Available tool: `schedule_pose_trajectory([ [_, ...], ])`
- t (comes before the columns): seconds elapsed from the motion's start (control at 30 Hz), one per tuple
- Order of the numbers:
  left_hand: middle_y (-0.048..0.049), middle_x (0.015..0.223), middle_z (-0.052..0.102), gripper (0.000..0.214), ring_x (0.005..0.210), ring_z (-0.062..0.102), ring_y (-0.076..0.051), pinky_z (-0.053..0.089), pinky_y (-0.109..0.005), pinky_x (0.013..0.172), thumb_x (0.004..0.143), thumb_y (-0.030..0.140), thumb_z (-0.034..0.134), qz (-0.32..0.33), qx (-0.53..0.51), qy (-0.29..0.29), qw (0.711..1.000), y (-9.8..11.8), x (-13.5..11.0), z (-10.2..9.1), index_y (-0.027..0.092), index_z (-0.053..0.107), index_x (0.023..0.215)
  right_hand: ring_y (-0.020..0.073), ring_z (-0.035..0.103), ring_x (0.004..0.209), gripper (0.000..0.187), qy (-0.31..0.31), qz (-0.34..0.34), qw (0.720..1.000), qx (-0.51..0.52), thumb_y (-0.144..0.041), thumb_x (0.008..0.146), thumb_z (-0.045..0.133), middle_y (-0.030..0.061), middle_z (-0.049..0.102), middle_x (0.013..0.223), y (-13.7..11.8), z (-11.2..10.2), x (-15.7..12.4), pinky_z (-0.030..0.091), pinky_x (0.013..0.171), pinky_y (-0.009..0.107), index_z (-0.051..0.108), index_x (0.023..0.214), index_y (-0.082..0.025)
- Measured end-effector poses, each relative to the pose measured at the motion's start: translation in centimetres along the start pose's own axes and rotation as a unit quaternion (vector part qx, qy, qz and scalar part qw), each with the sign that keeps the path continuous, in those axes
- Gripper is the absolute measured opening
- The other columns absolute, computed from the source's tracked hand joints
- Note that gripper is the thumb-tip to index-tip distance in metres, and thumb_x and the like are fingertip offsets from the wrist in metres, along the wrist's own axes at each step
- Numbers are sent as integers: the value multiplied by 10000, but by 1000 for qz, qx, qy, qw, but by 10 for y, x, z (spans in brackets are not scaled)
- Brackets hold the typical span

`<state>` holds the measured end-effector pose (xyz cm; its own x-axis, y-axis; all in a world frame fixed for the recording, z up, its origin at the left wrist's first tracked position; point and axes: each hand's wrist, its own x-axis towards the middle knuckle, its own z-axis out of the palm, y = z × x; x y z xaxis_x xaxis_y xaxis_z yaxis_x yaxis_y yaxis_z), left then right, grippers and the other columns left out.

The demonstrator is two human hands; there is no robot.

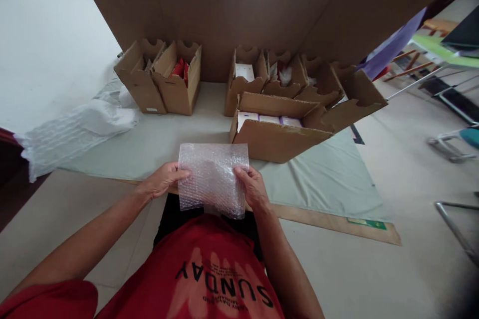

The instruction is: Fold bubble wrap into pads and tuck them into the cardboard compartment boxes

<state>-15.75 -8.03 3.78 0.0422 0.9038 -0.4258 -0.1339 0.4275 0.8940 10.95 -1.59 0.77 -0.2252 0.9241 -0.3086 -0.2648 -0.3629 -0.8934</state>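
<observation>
A piece of clear bubble wrap (pixel 212 177) is held up in front of my chest, over the near edge of the pale green mat (pixel 322 179). My left hand (pixel 162 179) grips its left edge and my right hand (pixel 254 187) grips its right edge. Whether anything is wrapped inside it cannot be told. Just beyond it stands an open cardboard box (pixel 277 137) with white packets in a row inside.
Two open cartons (pixel 164 79) stand at the back left, one with red items. More open cartons (pixel 284 79) line the brown wall. A heap of bubble wrap (pixel 75 129) lies at the left. Metal furniture legs (pixel 452 144) stand at the right.
</observation>
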Motion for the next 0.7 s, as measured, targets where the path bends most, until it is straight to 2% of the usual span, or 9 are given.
schedule_pose_trajectory([
  [0.1,-25,713,723,418,641,671,-172,533,-292,646,616,468,857,13,25,42,999,-10,-1,5,158,678,831,145,540,645,454,-28,-8,999,-37,-523,560,913,-7,694,753,-2,-9,-5,419,617,270,737,848,-220],
  [0.2,5,664,690,389,575,645,-158,508,-268,569,637,453,825,24,51,55,997,-7,-2,6,169,648,837,164,569,689,442,-58,-15,994,-90,-507,581,907,8,711,795,-3,-15,-10,443,648,284,731,859,-211],
  [0.37,33,612,660,428,498,607,-146,492,-259,497,612,438,835,15,36,50,998,-5,-2,7,183,640,894,138,492,612,367,-28,-63,991,-111,-520,662,855,-19,636,701,-6,-19,-15,391,579,265,696,802,-221],
  [0.47,45,601,653,484,473,582,-135,493,-260,483,576,438,855,14,-27,58,998,-9,-2,10,184,645,931,144,524,656,371,-46,-76,990,-107,-495,661,861,-14,667,773,-11,-20,-18,403,592,261,720,885,-235],
  [0.57,40,619,664,450,480,564,-115,472,-244,502,573,422,861,25,-56,67,996,-12,-1,10,177,673,901,154,544,671,388,-78,-49,987,-131,-498,660,855,-2,692,782,-11,-23,-21,423,616,276,755,916,-224],
  [0.7,-1,717,712,303,618,615,-129,487,-249,604,568,351,845,54,-33,58,996,-9,1,6,170,730,782,152,514,616,313,-38,-39,990,-129,-485,670,828,-10,656,661,-2,-33,-21,418,626,295,787,818,-212],
])
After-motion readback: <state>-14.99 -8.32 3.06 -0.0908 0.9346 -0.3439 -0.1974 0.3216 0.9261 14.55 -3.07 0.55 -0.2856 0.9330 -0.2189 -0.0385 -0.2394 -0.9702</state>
